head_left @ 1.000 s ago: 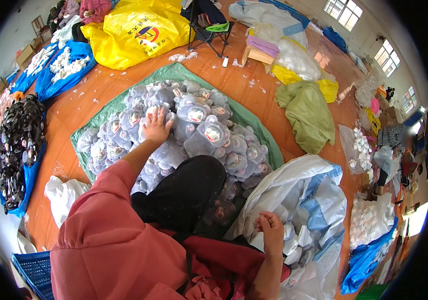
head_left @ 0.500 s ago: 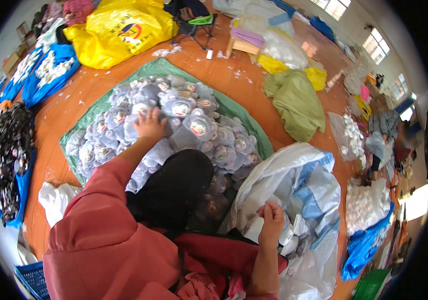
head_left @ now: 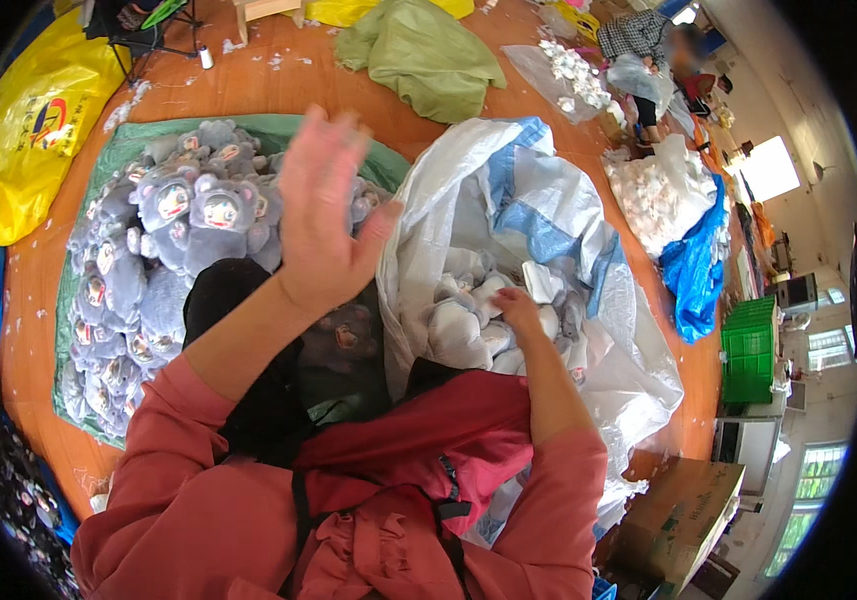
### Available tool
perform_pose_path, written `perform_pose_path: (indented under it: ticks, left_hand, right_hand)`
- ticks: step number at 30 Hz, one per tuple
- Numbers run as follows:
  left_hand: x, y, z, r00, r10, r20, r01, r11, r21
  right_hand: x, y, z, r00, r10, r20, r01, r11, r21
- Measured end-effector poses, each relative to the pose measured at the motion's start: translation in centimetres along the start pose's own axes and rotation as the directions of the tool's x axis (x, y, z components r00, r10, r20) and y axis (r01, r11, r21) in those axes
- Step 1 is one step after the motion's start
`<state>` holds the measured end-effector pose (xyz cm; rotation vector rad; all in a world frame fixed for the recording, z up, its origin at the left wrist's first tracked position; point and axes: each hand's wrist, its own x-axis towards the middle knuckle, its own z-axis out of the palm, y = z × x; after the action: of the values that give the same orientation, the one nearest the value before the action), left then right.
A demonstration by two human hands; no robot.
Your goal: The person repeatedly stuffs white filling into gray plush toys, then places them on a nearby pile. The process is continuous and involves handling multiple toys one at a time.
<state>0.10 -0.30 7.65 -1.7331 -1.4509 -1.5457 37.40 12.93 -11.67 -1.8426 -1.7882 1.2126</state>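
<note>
White and pale grey plush pieces (head_left: 457, 335) lie heaped inside a white, blue-striped sack (head_left: 439, 170) right of centre in the frame; they look soft, light and hard to damage, probably best pinched around a puffy middle. The right hand (head_left: 521, 309) reaches onto them, though whether its fingers grip one I cannot tell, while the left hand (head_left: 331, 230), blurred and seemingly empty, hangs near the centre with its thumb spread wide from raised fingers. Grey plush toys (head_left: 221, 212) with faces pile on a green sheet (head_left: 271, 124) at centre left.
</note>
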Motion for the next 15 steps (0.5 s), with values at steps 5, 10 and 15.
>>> perform_pose_path:
  ticks: [5,10,15]
  left_hand:
    - [-4.0,-1.5,4.0,0.884,-0.234,0.404,0.281,0.958,-0.060]
    - [-3.4,-2.6,4.0,0.784,-0.344,0.517,0.435,0.898,-0.063]
    - [-3.1,-3.0,3.7,0.645,-0.403,0.649,0.543,0.839,-0.018]
  right_hand:
    - [-2.6,0.1,5.0,0.953,0.150,0.264,0.001,0.868,-0.496]
    - [-3.3,-3.2,5.9,0.933,0.189,0.306,0.024,0.817,-0.576]
    - [-3.8,-3.9,4.9,0.971,0.080,0.223,0.057,0.835,-0.547]
